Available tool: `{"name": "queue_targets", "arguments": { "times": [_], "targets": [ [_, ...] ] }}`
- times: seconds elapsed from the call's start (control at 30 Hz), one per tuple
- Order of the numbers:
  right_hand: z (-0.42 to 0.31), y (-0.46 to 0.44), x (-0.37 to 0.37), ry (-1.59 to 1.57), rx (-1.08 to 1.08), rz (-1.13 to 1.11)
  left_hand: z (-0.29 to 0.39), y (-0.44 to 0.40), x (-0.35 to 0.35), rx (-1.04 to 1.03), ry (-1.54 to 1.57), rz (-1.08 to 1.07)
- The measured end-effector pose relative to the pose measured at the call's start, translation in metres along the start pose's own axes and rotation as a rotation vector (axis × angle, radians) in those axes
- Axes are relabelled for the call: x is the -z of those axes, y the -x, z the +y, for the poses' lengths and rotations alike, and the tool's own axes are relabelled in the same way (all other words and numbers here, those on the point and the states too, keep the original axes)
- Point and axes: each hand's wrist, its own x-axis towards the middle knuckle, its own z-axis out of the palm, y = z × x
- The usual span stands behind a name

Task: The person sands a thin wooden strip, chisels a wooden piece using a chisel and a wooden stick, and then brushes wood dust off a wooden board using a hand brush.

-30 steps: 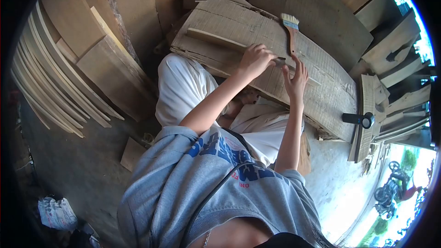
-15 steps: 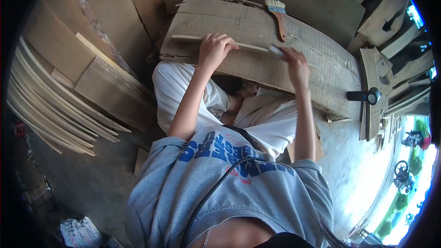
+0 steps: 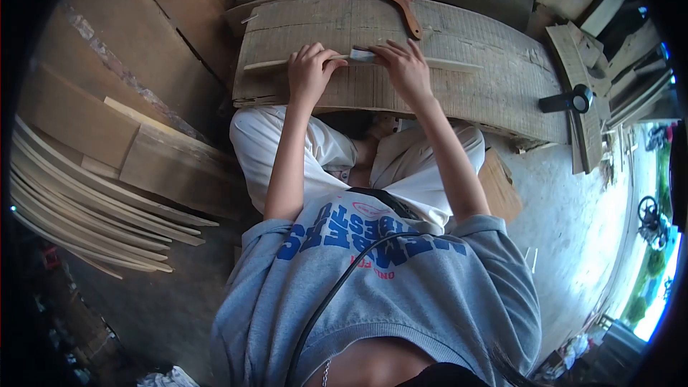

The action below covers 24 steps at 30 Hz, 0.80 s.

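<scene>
A thin wooden strip (image 3: 455, 66) lies across a wide rough board (image 3: 330, 89) over my crossed legs. My left hand (image 3: 309, 72) is closed round the strip left of its middle, thumb and fingers pinching it. My right hand (image 3: 405, 72) grips a small pale-and-dark block (image 3: 362, 55), its exact kind unclear, and holds it against the strip just right of my left hand. Beyond my right hand a brush (image 3: 403, 7) with a wooden handle and pale bristles rests on the board, its handle end near my fingertips.
A black cylindrical device (image 3: 566, 100) stands at the board's right end, beside upright planks (image 3: 582, 111). Many curved thin strips (image 3: 86, 208) are stacked at the left. Large wooden panels (image 3: 165, 14) lean behind them. A motorcycle (image 3: 651, 221) is outside at the far right.
The view has turned, so the board looks more level. My right hand has moved left along the strip with the block, closer to my left hand. The brush stays on the board.
</scene>
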Motion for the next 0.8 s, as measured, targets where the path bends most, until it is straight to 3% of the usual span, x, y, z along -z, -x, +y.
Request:
{"name": "queue_targets", "arguments": {
  "times": [0.1,0.23,0.33,0.37,0.5,0.63,0.7,0.73,0.77,0.8],
  "targets": [
    [0.049,0.025,0.027,0.052,-0.086,-0.02,0.001,-0.001,0.003,0.01,-0.008,-0.007],
    [0.152,0.081,0.071,0.201,-0.275,0.164,0.002,0.001,0.003,0.016,-0.011,-0.035],
    [0.178,0.142,0.11,0.359,-0.453,0.351,0.001,0.002,0.002,-0.002,-0.053,-0.071],
    [0.174,0.159,0.119,0.374,-0.467,0.472,0.003,0.001,0.004,0.011,-0.066,-0.103],
    [0.13,0.269,0.115,0.274,-0.798,0.556,-0.007,0.003,-0.005,-0.029,-0.134,-0.08],
    [0.073,0.407,0.065,0.096,-1.362,0.389,-0.006,0.007,-0.01,-0.079,-0.178,-0.013],
    [0.035,0.461,0.036,0.047,-1.535,0.27,-0.009,0.006,-0.013,-0.089,-0.17,-0.009],
    [0.01,0.473,0.031,-0.039,-1.52,0.301,-0.009,0.006,-0.013,-0.099,-0.206,-0.018],
    [-0.003,0.499,0.012,-0.099,-1.63,0.117,-0.011,0.006,-0.014,-0.102,-0.221,-0.026],
    [-0.026,0.507,0.001,-0.175,-1.675,0.136,-0.01,0.007,-0.014,-0.107,-0.216,-0.021]
  ]
}}
